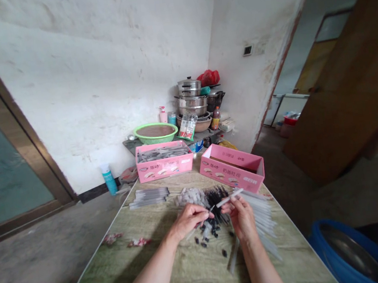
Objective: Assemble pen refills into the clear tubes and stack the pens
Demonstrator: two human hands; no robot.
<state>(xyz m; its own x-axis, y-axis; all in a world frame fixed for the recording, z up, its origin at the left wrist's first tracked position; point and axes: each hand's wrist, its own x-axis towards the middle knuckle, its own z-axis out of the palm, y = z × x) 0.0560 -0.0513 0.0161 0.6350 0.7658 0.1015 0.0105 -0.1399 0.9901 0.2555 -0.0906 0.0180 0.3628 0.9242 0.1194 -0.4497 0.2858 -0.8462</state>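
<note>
My right hand (pixel 242 213) is closed around a translucent, whitish pen barrel (pixel 229 198), held at a slant. Facing the barrel's lower end, my left hand (pixel 192 217) pinches a small pointed piece (pixel 212 208), too small to name surely. Beneath and behind the hands lie a pile of thin black pieces (pixel 216 196) and a heap of small whitish pieces (pixel 191 196). Short black caps (pixel 224 253) are scattered nearer me. Many loose translucent barrels (pixel 259 215) fan out right of my right hand. At the table's left lies a row of grey pens (pixel 149 196).
Two pink boxes stand at the table's far end: the left box (pixel 166 168) holds many pens, the right box (pixel 233 170) is angled. Behind them are a green basin (pixel 157 138) and stacked pots (pixel 190 97). A blue barrel (pixel 356 249) stands right of the table (pixel 129 270).
</note>
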